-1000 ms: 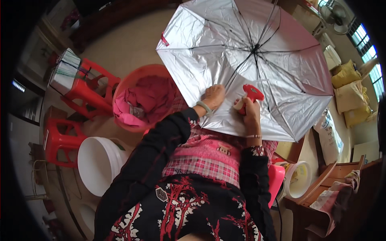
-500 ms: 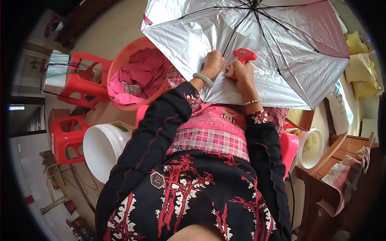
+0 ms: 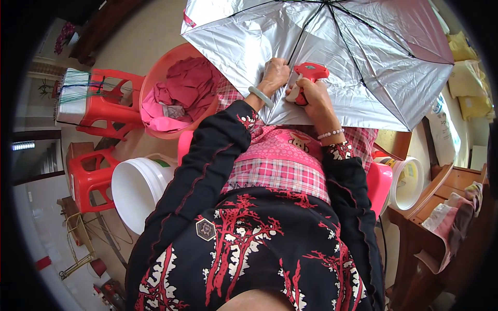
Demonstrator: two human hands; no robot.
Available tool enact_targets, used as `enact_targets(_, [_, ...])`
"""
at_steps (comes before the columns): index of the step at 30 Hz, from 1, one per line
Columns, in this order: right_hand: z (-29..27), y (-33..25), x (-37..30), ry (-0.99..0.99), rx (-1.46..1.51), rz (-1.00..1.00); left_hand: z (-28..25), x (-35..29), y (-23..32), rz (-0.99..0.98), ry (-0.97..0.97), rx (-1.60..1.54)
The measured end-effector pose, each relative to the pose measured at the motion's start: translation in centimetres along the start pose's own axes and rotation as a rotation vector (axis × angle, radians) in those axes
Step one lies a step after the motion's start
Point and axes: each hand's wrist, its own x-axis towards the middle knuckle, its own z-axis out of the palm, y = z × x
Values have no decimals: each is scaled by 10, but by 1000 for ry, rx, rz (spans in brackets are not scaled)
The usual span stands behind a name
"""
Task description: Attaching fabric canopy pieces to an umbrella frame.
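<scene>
Umbrella (image 3: 384,78) over apron (image 3: 282,168) | clutched by left hand (image 3: 276,72) | right hand (image 3: 315,97) grips red tool (image 3: 312,70) | floor (image 3: 132,36): stools (image 3: 101,106)

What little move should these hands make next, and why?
Perhaps ease the red-and-white handheld tool slightly left: the right hand grips it just beside the left hand, which is curled against the open umbrella's silver fabric.
</scene>
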Motion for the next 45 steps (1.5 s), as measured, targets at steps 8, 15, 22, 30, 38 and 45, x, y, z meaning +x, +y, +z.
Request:
enact_targets(8, [-19, -7, 5, -133, 289, 291, -17, -25, 38, -232, -213, -269])
enact_targets(15, [-30, -1, 5, -123, 307, 249, -21, -19, 34, -200, -276, -339])
enact_targets(22, [-30, -2, 6, -127, 256, 246, -27, -19, 38, -246, -338, -385])
enact_targets(30, [-29, -3, 5, -141, 205, 228, -23, -25, 38, -215, -270, -386])
enact_targets(38, [-32, -3, 6, -140, 223, 236, -18, -27, 41, -205, -201, -346])
enact_targets(45, [-37, -1, 11, -142, 232, 264, -21, -25, 37, -196, -267, -342])
